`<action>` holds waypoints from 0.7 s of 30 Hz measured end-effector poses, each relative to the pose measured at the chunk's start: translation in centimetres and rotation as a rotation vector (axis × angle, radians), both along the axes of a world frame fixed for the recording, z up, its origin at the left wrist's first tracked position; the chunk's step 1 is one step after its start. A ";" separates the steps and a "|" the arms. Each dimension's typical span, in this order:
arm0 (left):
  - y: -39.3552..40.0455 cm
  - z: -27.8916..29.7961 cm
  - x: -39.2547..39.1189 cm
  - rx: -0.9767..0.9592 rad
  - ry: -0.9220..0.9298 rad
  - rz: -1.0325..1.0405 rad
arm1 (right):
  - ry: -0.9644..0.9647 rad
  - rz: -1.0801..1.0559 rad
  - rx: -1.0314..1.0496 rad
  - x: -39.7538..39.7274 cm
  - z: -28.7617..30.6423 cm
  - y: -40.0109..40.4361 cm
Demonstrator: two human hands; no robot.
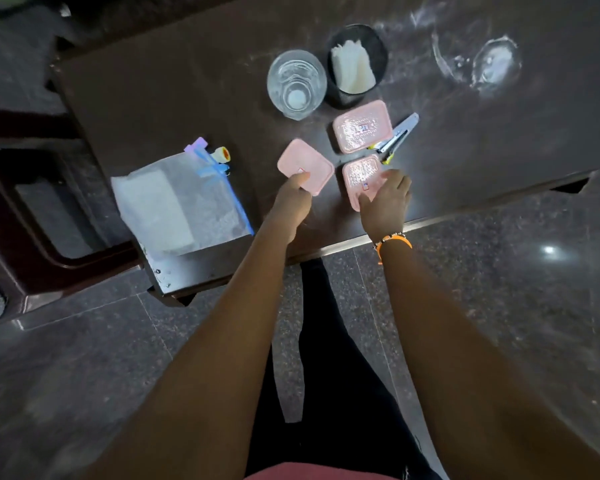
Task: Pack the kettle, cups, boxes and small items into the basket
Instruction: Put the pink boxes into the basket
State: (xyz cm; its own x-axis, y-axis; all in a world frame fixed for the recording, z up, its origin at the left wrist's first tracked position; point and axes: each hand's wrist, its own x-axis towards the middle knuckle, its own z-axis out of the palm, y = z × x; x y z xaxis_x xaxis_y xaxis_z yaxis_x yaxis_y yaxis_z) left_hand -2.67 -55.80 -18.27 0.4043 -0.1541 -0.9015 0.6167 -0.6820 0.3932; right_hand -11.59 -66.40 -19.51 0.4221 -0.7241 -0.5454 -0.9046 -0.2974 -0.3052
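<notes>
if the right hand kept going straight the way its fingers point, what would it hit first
The right hand already lies on the near pink box. Straight beyond that sits the larger pink box, probably the next thing met, though depth is hard to judge.

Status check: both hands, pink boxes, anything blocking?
Left hand gripping near-left pink box. Right hand on near-right pink box. Third pink box untouched behind. No basket in view.
</notes>
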 end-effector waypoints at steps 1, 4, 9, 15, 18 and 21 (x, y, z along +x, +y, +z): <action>-0.3 -0.3 0.2 0.030 0.018 0.096 | -0.025 -0.018 0.023 0.0 -0.1 0.0; -1.2 -1.3 0.4 0.126 0.028 0.282 | -0.083 -0.155 0.082 0.0 -0.5 -0.8; -0.7 -2.6 0.4 0.254 -0.156 0.294 | -0.057 -0.237 0.159 -0.1 -1.3 -1.8; 1.0 -1.1 0.7 0.338 -0.276 0.104 | -0.160 -0.413 0.424 -1.5 0.1 -1.0; 3.6 1.0 0.6 0.228 -0.314 0.146 | -0.283 -0.393 0.558 -1.7 2.0 0.3; 7.5 3.6 0.3 0.133 -0.437 0.182 | -0.336 -0.337 0.732 -0.7 4.2 2.5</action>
